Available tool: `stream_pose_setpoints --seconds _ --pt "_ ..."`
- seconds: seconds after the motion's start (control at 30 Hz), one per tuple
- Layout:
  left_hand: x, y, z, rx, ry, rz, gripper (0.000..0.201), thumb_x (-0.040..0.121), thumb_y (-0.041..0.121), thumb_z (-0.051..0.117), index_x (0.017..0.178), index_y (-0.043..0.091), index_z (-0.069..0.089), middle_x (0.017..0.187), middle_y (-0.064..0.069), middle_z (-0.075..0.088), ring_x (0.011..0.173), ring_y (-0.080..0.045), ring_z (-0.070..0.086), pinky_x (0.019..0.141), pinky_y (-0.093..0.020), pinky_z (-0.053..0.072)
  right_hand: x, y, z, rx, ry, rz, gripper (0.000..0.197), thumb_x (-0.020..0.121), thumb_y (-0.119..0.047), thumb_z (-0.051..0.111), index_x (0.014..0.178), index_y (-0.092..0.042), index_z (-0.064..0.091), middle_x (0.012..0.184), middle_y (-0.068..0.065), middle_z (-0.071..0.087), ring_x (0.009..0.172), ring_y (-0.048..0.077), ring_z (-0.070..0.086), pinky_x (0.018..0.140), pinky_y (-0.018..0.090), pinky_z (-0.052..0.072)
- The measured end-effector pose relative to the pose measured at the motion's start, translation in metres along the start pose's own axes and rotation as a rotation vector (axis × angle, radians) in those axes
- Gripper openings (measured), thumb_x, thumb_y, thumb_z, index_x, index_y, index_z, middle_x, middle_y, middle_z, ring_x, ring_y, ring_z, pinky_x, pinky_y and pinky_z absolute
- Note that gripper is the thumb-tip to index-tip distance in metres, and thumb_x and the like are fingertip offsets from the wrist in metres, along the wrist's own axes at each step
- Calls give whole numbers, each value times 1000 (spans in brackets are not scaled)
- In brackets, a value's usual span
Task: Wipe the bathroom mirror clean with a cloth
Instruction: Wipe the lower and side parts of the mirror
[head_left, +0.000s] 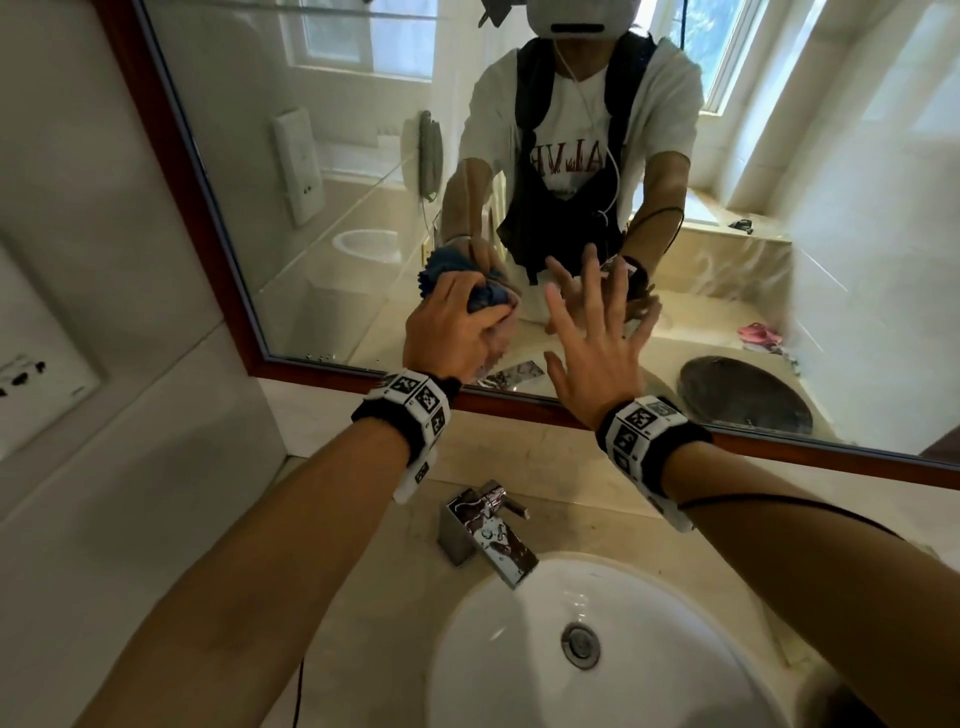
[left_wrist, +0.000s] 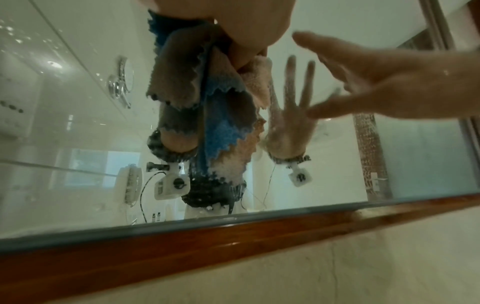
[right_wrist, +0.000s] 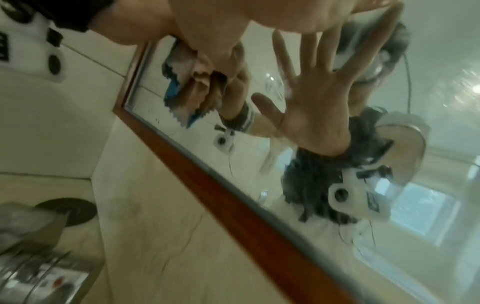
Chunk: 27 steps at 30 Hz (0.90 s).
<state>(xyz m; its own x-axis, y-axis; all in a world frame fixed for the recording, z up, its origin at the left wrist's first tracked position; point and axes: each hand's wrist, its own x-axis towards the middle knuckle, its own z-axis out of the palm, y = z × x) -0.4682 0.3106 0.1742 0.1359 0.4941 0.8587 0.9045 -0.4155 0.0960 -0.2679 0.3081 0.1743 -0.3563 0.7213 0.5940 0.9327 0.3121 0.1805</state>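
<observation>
— Judging by the glass, where do we stand with the mirror (head_left: 322, 171)?

— We're at its lower edge, near the left corner. Our left hand (head_left: 447, 332) has its fingers curled round a bunched cloth (head_left: 488, 299), blue, grey and pink, pressed to the glass just above the wooden frame (head_left: 311, 371). Our right hand (head_left: 597, 353) is spread flat beside it, fingers straight and apart, holding nothing; whether the fingertips touch the glass we can't tell.

— So how much is done?

— Hard to say. A few specks sit along the bottom edge by the corner, and we see no clear wiped track. We'd guess most of the pane is left.

— And the containers?

— Only the white basin (head_left: 467, 649) below us, under the chrome tap (head_left: 488, 530). It shows its drain and some droplets, nothing else in it.
</observation>
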Motion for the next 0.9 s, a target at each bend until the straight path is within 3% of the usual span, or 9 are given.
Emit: stream_pose_setpoints --seconds 0.13,0.23,0.37,0.47,0.63,0.7,0.8,0.87,0.9 --pt "-12 -10 4 6 2 18 24 83 31 57 91 21 77 107 -12 65 104 -27 53 63 -35 54 28 -17 -5 1 37 -28 78 88 -31 56 154 -29 15 162 18 -3 146 49 -7 96 85 11" --pt "-37 -20 12 17 -32 -22 13 78 21 69 88 21 77 106 -11 65 102 -27 53 59 -36 55 28 -23 4 20 52 9 71 91 -29 49 154 -31 16 163 16 -2 146 49 -7 97 84 10" --pt "-76 -25 24 9 -72 -32 21 84 29 59 77 21 78 96 -10 66 92 -26 55 50 -33 52 26 -28 12 12 86 30 70 93 -38 47 155 -32 14 163 17 2 145 50 -3 98 83 9" --pt "-92 -25 32 18 -76 9 19 85 27 64 71 21 76 91 -8 67 84 -28 61 47 -31 50 27 -30 18 18 99 50 77 92 -48 51 155 -31 12 162 18 3 145 51 0 99 83 8" --pt "-78 -33 27 37 -93 90 17 83 29 68 69 21 74 88 -8 64 81 -26 58 48 -35 49 28 -28 26 -24 123 45 78 92 -57 48 156 -32 10 161 17 1 144 51 1 98 84 9" --pt "-53 -28 11 -48 -33 34 11 77 32 70 75 21 72 93 -6 61 85 -23 55 54 -37 54 27 -27 27 -39 126 45 78 93 -59 45 156 -32 9 161 17 1 143 52 3 99 83 9" --pt "-20 -25 -12 -162 161 -85 39 65 23 84 92 26 56 103 2 48 86 -20 55 65 -35 55 27 -27 25 -41 122 49 77 94 -60 44 156 -32 8 161 18 2 143 52 4 100 83 9" --pt "-15 -29 -15 -126 125 -27 18 75 30 73 90 22 67 106 -1 52 94 -20 54 68 -37 57 26 -27 27 -45 126 40 75 95 -59 43 156 -32 9 161 17 0 144 52 3 100 83 8" --pt "-17 -32 -16 -96 91 -25 19 80 34 63 87 19 72 107 -4 56 97 -21 53 68 -38 57 26 -27 28 -50 129 35 74 95 -59 43 156 -32 10 161 17 -1 144 51 2 100 83 7"
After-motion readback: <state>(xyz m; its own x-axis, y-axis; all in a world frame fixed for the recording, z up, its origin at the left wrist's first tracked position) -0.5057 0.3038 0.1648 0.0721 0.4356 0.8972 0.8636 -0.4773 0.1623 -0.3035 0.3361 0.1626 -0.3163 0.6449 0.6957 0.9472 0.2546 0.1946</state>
